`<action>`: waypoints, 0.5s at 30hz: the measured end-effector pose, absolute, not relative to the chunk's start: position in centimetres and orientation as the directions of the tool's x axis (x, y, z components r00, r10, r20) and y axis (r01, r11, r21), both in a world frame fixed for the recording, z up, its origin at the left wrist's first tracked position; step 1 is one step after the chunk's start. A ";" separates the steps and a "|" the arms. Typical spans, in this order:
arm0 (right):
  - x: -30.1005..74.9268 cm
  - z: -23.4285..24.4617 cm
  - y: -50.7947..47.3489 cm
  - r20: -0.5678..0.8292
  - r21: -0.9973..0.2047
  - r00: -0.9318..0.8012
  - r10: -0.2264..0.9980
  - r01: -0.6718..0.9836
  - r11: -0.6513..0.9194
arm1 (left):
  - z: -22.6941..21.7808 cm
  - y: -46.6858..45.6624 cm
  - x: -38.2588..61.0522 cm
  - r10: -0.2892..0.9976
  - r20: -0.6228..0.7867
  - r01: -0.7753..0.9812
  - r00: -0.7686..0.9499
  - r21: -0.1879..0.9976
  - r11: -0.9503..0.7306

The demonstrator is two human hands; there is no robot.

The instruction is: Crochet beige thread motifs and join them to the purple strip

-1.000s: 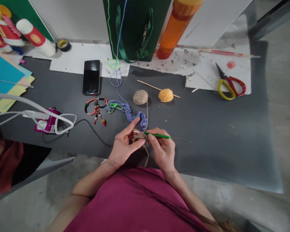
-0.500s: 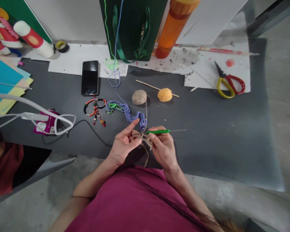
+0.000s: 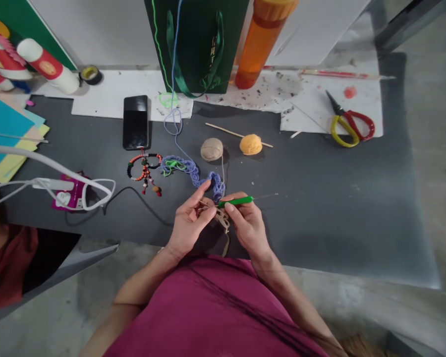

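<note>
Between thumb and fingers, my left hand (image 3: 188,223) pinches a small beige crochet piece (image 3: 222,218), its index finger raised. My right hand (image 3: 247,223) is closed on a green-handled crochet hook (image 3: 236,202); one thin metal end points right, while the other meets the piece by the left thumb. A loose beige tail hangs below the piece. Beige yarn runs up from my hands to a beige yarn ball (image 3: 211,149). Just beyond my left index finger lies a curly blue-purple crocheted strip (image 3: 195,173) with green yarn on it. The stitches at the hook tip are too small to make out.
A yellow yarn ball (image 3: 250,144) lies on a thin stick. Behind are a phone (image 3: 136,122), a green bag (image 3: 196,54), an orange bottle (image 3: 260,44) and scissors (image 3: 345,124). A beaded bracelet (image 3: 144,168) and white cables (image 3: 96,183) lie left. Another person's sleeve shows at far left.
The hook has shifted left, its inner end now closer to my left thumb. The beige piece has turned and hangs more to the right of that thumb. The view has moved slightly.
</note>
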State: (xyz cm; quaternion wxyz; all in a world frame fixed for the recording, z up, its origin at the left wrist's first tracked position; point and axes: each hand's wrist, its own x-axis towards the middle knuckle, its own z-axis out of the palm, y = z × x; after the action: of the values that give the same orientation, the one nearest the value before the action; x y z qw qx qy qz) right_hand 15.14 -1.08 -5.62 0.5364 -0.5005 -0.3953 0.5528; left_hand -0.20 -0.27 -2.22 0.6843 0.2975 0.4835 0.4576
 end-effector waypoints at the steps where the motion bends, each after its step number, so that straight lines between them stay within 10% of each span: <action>1: 15.1 -5.5 -1.0 -0.121 -0.976 0.068 0.990 -0.187 -0.107 | -2.3 -0.3 -0.2 0.914 -0.389 -0.337 0.115 0.850 0.404; 15: 15.0 -5.0 -0.7 -0.110 -0.969 -0.001 0.994 -0.224 -0.108 | -3.0 -0.4 0.4 0.976 -0.213 -0.154 -0.046 0.967 0.204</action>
State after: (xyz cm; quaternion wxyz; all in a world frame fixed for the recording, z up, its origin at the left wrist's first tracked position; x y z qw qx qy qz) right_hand 15.02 -0.73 -4.98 0.5276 -0.4700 -0.4096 0.5770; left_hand 0.35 -0.37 -2.95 0.5699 0.3902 0.5265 0.4957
